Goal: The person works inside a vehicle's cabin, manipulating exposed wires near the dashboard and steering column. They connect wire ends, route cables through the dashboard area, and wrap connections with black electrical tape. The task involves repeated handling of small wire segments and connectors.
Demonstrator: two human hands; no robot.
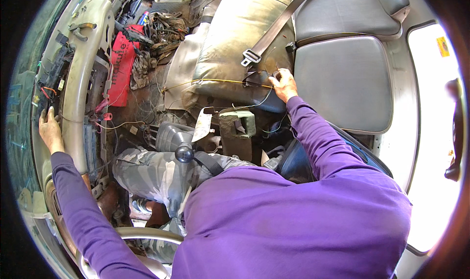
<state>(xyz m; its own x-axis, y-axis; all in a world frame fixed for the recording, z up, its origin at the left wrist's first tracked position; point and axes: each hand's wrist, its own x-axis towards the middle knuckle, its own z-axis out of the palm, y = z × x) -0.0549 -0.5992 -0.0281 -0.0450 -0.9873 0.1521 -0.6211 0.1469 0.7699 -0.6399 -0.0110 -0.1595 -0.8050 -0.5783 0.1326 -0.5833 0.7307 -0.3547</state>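
Avoid straining the yellow cord. Right hand, two o'clock: fingers curled, grip unclear; left hand, nine o'clock: extended.

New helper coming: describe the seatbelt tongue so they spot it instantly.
Find the large stained seat at top middle, crossed by a brown belt strap. Low on that strap, up and left of the right hand, is the seatbelt tongue: bright metal, unlike the dull strap.

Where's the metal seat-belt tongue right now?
In the head view, the seat-belt tongue is at upper centre, over the tan seat, above and left of the right hand.
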